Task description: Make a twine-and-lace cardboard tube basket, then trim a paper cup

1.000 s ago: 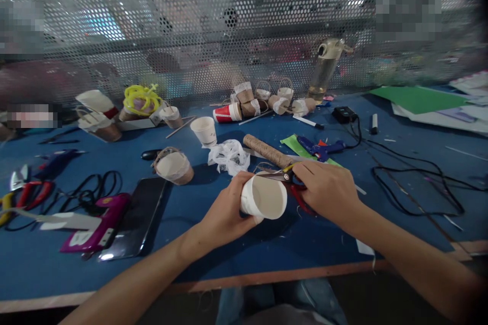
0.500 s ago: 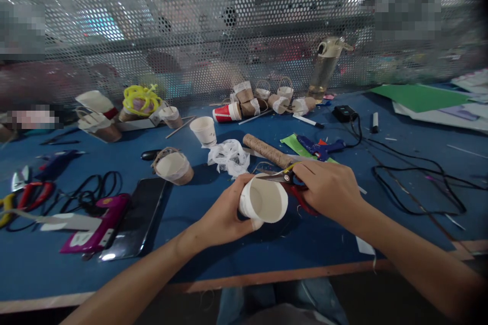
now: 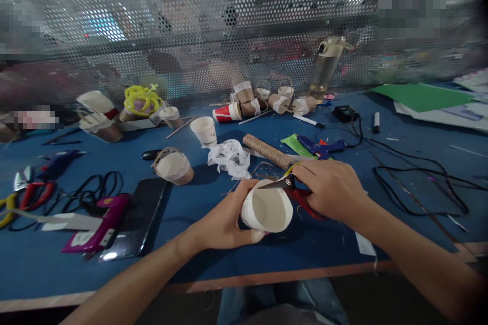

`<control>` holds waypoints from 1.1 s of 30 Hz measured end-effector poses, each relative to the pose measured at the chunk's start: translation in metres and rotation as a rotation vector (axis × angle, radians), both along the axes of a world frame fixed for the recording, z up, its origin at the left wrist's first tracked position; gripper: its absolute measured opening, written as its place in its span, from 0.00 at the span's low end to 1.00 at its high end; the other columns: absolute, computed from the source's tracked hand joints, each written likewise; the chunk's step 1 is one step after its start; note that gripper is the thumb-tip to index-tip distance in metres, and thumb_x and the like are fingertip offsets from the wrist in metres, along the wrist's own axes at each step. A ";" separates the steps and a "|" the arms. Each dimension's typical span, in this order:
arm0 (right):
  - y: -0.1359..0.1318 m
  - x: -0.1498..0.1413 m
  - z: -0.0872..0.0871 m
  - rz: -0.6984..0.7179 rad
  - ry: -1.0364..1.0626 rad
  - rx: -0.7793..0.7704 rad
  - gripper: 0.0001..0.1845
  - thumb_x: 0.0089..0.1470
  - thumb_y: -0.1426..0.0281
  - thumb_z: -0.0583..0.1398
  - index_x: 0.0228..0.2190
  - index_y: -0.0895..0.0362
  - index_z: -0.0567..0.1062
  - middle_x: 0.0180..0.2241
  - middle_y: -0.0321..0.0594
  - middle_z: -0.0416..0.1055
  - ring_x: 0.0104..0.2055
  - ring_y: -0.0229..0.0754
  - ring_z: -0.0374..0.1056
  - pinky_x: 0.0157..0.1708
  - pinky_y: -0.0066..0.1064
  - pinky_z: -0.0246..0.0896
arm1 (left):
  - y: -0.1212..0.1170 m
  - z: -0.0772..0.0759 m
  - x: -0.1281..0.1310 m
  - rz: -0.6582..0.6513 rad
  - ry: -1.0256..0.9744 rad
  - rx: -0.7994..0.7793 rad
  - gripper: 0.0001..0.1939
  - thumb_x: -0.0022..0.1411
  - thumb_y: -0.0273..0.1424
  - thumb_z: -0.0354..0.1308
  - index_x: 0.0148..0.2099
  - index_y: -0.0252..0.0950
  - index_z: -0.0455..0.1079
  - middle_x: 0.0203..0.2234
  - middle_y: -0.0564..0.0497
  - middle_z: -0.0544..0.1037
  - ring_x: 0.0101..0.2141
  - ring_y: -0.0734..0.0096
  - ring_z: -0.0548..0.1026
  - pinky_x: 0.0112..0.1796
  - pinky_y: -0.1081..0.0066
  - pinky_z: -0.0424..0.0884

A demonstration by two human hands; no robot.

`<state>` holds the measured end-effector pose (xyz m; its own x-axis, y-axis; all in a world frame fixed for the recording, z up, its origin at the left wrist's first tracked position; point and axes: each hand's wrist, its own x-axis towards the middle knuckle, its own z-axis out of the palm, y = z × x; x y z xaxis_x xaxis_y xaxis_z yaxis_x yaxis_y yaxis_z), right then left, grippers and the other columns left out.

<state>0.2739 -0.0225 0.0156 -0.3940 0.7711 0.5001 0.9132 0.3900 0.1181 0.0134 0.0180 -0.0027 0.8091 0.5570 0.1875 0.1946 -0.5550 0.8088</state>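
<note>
My left hand (image 3: pixel 232 218) is wrapped around the side of a white paper cup (image 3: pixel 272 210), its open mouth tilted toward me. In my right hand (image 3: pixel 331 188) is a pair of scissors (image 3: pixel 286 182) with red and yellow handles, the blades pointing left over the far rim of the cup. Just beyond lies a roll of brown twine (image 3: pixel 267 150). Beside it is a crumpled strip of white lace (image 3: pixel 231 157). A twine-wrapped cup with a handle (image 3: pixel 173 166) stands to the left of my left hand.
A magenta glue gun (image 3: pixel 97 226), a phone (image 3: pixel 133 218) and red-handled pliers (image 3: pixel 36 194) lie on the left. Behind are a white paper cup (image 3: pixel 204 131), a red cup (image 3: pixel 226 112) and a water bottle (image 3: pixel 326 71). A blue glue gun (image 3: pixel 322 148) and black cable (image 3: pixel 419 167) lie right.
The cup in my left hand has shifted slightly right and toward me. The scissor blades have opened and now lie farther over the cup's mouth.
</note>
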 end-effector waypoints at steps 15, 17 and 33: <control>0.002 0.005 -0.001 0.075 0.001 -0.080 0.06 0.48 0.75 0.57 0.26 0.57 0.76 0.22 0.37 0.74 0.22 0.39 0.63 0.24 0.33 0.40 | 0.002 0.002 -0.003 -0.102 0.008 -0.159 0.40 0.53 0.30 0.68 0.64 0.41 0.54 0.51 0.44 0.72 0.49 0.54 0.75 0.50 0.59 0.73; 0.002 0.004 -0.001 0.071 0.005 -0.087 0.06 0.50 0.73 0.57 0.26 0.57 0.76 0.22 0.37 0.74 0.22 0.40 0.64 0.24 0.33 0.40 | 0.003 0.002 -0.004 -0.117 0.007 -0.188 0.40 0.53 0.30 0.68 0.64 0.41 0.54 0.50 0.44 0.73 0.48 0.55 0.76 0.49 0.60 0.74; 0.001 0.005 0.000 0.122 -0.030 -0.223 0.10 0.49 0.72 0.59 0.34 0.58 0.79 0.32 0.41 0.80 0.31 0.45 0.73 0.27 0.33 0.48 | 0.003 0.007 -0.001 -0.165 0.071 -0.236 0.38 0.51 0.31 0.69 0.61 0.39 0.58 0.49 0.44 0.74 0.47 0.54 0.76 0.48 0.59 0.74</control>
<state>0.2793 -0.0215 0.0157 -0.5030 0.8070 0.3094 0.8552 0.5166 0.0428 0.0125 0.0213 0.0048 0.8989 0.4381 0.0083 0.1777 -0.3819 0.9070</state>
